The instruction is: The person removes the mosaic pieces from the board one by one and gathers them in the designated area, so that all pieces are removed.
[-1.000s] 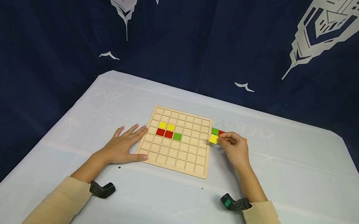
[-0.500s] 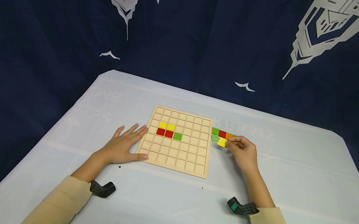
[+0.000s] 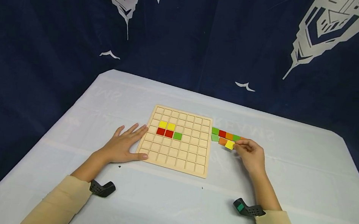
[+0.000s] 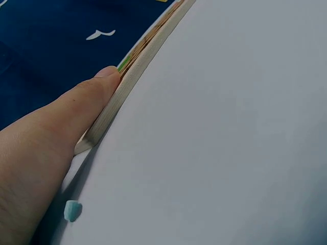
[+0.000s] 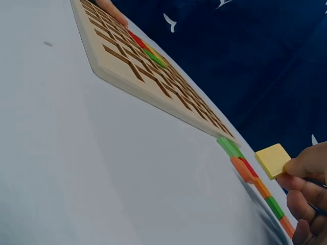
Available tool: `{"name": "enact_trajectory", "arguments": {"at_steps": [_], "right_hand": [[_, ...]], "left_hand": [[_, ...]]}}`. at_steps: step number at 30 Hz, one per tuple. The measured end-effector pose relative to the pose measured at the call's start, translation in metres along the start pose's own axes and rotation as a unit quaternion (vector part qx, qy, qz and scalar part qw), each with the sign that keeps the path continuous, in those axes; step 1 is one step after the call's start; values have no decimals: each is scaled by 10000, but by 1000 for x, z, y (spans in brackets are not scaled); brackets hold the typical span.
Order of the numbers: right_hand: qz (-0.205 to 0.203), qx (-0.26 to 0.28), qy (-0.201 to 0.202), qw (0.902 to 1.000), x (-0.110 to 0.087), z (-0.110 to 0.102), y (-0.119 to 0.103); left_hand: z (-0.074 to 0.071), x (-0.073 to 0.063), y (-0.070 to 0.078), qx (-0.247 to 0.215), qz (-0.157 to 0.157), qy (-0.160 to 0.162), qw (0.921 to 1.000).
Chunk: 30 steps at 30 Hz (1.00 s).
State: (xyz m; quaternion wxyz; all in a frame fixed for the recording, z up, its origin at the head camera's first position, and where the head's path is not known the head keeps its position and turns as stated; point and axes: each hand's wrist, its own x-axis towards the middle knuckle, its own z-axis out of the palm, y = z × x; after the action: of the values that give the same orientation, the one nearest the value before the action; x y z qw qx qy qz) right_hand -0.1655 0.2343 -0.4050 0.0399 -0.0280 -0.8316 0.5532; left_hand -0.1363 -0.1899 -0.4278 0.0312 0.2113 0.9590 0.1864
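My left hand [image 3: 123, 146] lies with straight, spread fingers on the left edge of a square wooden grid board [image 3: 173, 154]. In the left wrist view the thumb [image 4: 87, 99] rests along the board's edge. On the board sit two yellow tiles [image 3: 167, 125], two red tiles [image 3: 164, 132] and one green tile [image 3: 177, 136]. Right of the board, my right hand [image 3: 252, 155] pinches a yellow tile [image 5: 273, 160] between thumb and fingertips. That tile is held over the loose tiles, beside an orange tile [image 3: 222, 141].
A row of loose green, red and orange tiles [image 3: 222, 133] extends rightward from the board's right edge, its end hidden behind the right hand. A light green tile [image 3: 215, 137] lies just below the row. White cloth covers the table [image 3: 165, 209]; a dark blue curtain [image 3: 189, 44] hangs behind.
My right hand has moved rightward with the yellow tile, away from the board's edge, uncovering more loose tiles. The left hand and the tiles on the board have stayed put.
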Motion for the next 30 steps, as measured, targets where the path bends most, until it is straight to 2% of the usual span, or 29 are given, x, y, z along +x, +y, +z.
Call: {"name": "enact_trajectory", "arguments": {"at_steps": [4,10,19,30], "right_hand": [[-66,-93,43,9999,3,-1,5],[103,-353,64,9993,7,-2,11],[129,-676,102,9976,11,-2,10],[123,-1063,383,9935,16,4,12]], "left_hand": [[0,0,0,-25,-5,-1,10000],[0,0,0,-56,-6,-5,10000],[1,0,1,-35,15,17,10000],[0,0,0,-42,16,15,10000]]}}
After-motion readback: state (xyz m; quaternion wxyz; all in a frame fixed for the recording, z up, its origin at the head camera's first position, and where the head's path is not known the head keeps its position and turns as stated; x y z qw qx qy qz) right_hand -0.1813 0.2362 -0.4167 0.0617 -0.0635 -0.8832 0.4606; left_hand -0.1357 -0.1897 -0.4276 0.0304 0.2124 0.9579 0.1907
